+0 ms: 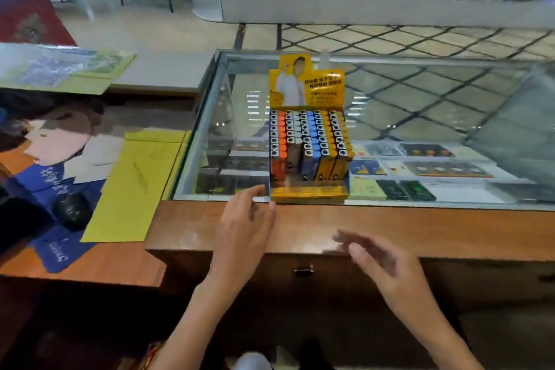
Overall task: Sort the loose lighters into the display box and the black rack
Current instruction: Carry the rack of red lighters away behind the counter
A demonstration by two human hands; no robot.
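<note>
**Box looks near full, both hands empty, no loose lighters in view**

Display box (309,193) sits on the glass top (420,117) of the worktop, at its near edge, backing card upright at the rear. The lighters (312,141) stand in it in tidy columns: orange, white, blue, yellow. One column left of centre looks short at the front, poss. a gap or two, but blur makes it hard to call.

Your left hand (243,225) hovers by the box's front-left corner, fingers (252,192) loosely extended and holding nothing. They're just beside the box; contact can't be confirmed. Your right hand (387,264) is over the wood ledge (450,228), motion-blurred, fingers (348,239) spread, and nothing seen in it.

Step, as a judgement: between picks, or squaring up the box, w/ no lighter in either hand. No loose lighters visible on the glass or ledge, and no black rack identifiable either. A dark rounded object (72,210) sits on the lower desk at left near a yellow sheet (135,183); can't tell what it is.

Next move prob. needs:
- Find the remaining loose lighters and the rack, both out of view here.
- Steady the box w/ your left hand if you slot one in; it's light card on smooth glass and will likely slide.
- Drop each lighter upright, head up, into the matching colour column.
</note>
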